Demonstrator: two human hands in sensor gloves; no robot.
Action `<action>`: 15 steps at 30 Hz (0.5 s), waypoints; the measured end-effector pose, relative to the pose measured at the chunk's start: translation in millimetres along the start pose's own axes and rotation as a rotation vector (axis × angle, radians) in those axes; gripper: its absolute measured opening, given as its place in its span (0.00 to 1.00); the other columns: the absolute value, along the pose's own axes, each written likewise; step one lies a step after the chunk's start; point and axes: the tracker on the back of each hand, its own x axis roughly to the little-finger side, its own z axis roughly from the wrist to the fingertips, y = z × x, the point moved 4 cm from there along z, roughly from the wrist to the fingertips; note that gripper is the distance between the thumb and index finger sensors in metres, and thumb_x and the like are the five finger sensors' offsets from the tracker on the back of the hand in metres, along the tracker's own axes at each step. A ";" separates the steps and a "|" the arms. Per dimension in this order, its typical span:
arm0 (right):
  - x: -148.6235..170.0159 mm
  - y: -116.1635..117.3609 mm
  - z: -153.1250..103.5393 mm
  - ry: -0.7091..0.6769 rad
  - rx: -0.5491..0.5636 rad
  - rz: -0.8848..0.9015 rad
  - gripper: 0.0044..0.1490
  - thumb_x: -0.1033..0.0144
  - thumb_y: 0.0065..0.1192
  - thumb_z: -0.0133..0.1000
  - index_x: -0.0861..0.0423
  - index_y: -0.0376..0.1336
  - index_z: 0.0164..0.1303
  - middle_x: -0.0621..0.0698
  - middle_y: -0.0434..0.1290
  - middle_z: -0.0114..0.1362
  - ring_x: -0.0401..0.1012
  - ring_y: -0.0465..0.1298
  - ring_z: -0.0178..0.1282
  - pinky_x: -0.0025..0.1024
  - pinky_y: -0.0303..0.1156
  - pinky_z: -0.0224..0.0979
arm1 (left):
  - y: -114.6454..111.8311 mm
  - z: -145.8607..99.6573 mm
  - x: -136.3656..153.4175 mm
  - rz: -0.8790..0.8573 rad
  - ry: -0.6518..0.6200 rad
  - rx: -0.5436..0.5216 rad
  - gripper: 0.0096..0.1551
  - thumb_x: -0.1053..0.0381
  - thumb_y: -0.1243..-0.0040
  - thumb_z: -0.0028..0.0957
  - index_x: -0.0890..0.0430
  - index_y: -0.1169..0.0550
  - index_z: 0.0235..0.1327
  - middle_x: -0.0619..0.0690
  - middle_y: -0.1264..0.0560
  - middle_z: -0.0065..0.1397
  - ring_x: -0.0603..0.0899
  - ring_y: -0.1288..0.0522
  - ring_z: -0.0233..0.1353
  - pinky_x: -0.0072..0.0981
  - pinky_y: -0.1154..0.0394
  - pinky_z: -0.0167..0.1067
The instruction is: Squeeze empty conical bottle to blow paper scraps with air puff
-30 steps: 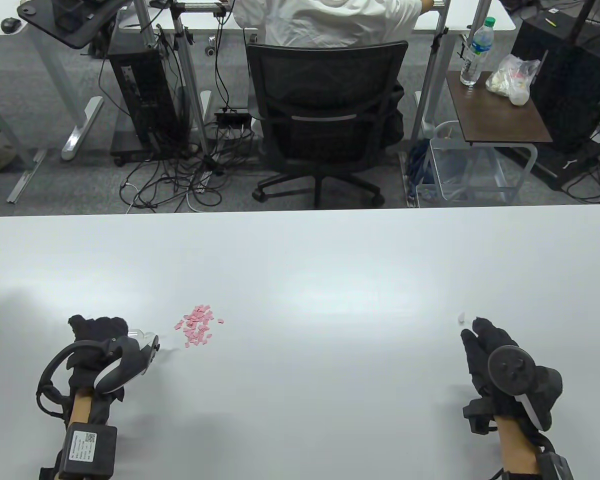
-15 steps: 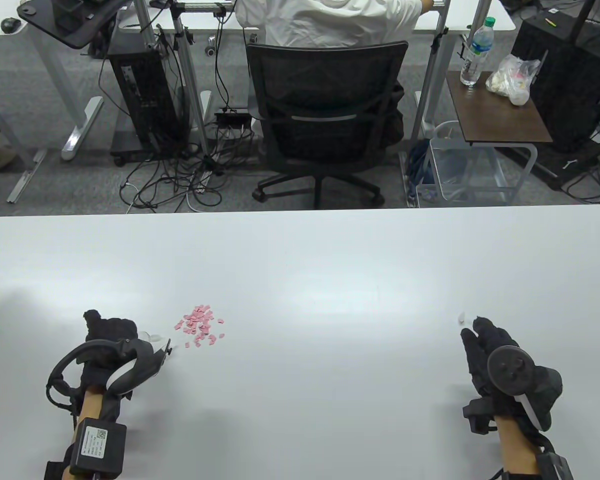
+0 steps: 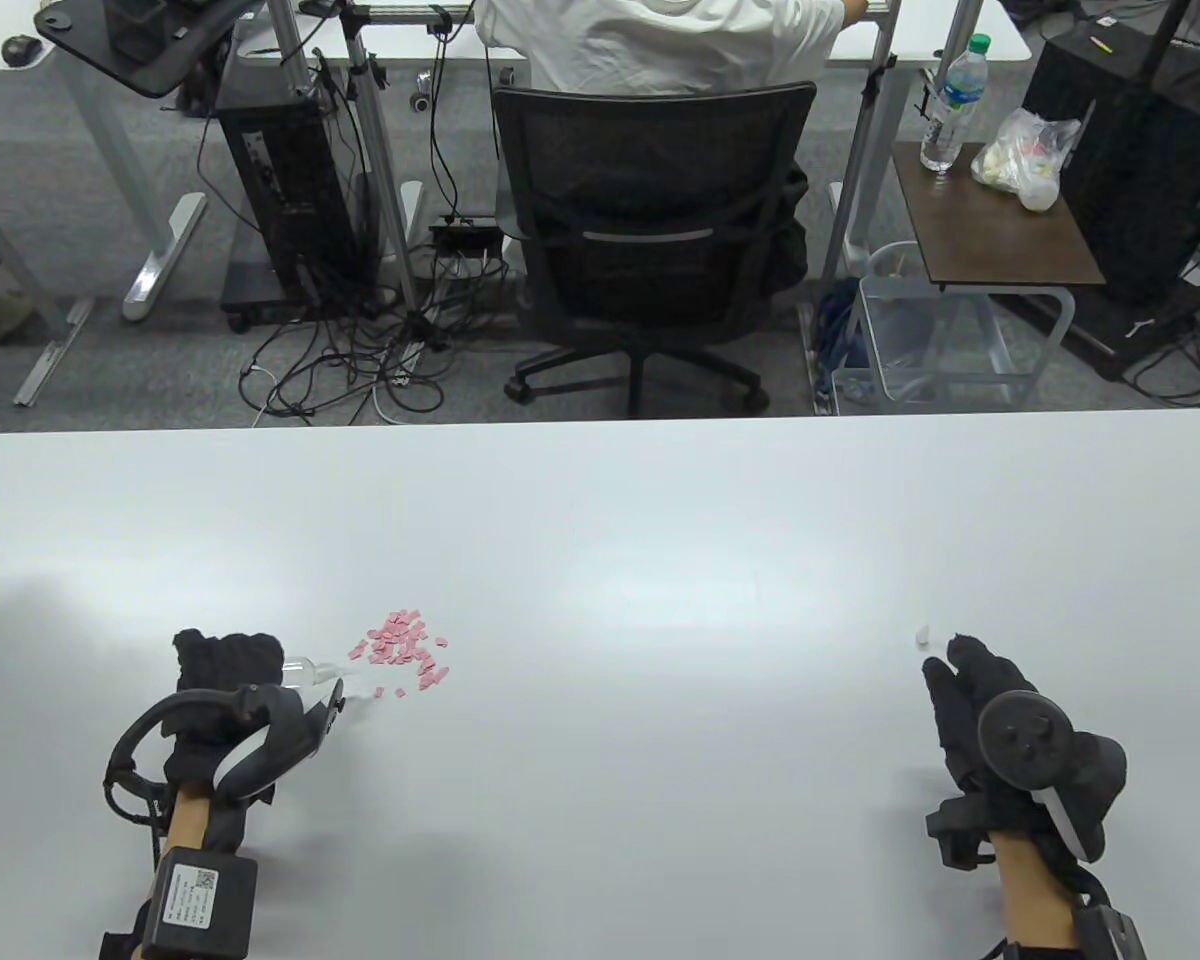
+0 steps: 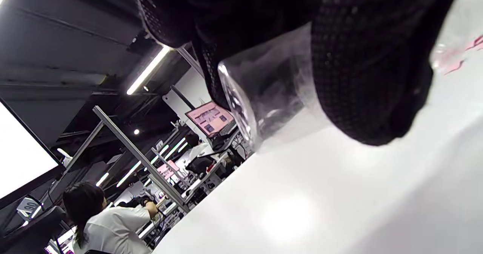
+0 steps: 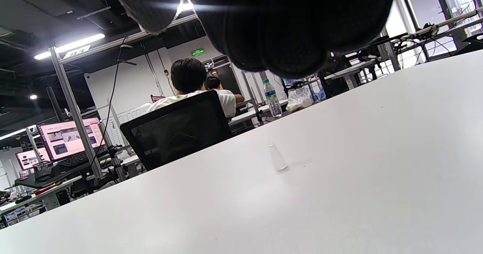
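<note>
Pink scraps: paper scraps [image 3: 402, 652] lie in a loose heap on the white bench [image 3: 660, 560], left of centre; a few strays sit at the heap's near edge, closest to the bottle tip.
Bottle: clear conical bottle [image 3: 305, 672] held on its side in the left hand [image 3: 225, 680], narrow end aimed right toward the scraps, tip just beside the nearest strays. In the left wrist view the bottle [image 4: 264, 91] shows its round base toward the camera, low over the bench [image 4: 339, 201], pink scraps [image 4: 464, 54] blurred at the right edge.
Left hand fingers: gloved fingers [image 4: 362, 57] wrapped round the bottle body, gripping it; how hard they press cannot be told.
Right hand: right hand [image 3: 1000, 720] lies on the bench far to the right, well apart from bottle and scraps. Fingers [image 3: 960, 665] extended forward and close together, holding nothing.
Cap: small clear cone-shaped cap [image 3: 923, 634] stands on the bench just beyond the right fingertips, not touching them; upright in the right wrist view [image 5: 277, 157].
Background: black office chair [image 3: 655, 240] past the far bench edge, a person in a white shirt [image 3: 660, 40] seated in it, back to the camera.
</note>
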 end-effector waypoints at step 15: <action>6.3 -2.5 1.2 0.029 -0.003 0.034 0.35 0.51 0.59 0.64 0.61 0.68 0.74 0.61 0.78 0.63 0.52 0.81 0.56 0.55 0.76 0.63 | 1.9 3.2 -3.1 -0.051 0.033 0.064 0.41 0.42 0.13 0.32 0.44 0.18 0.63 0.44 0.14 0.65 0.52 0.12 0.65 0.47 0.32 0.77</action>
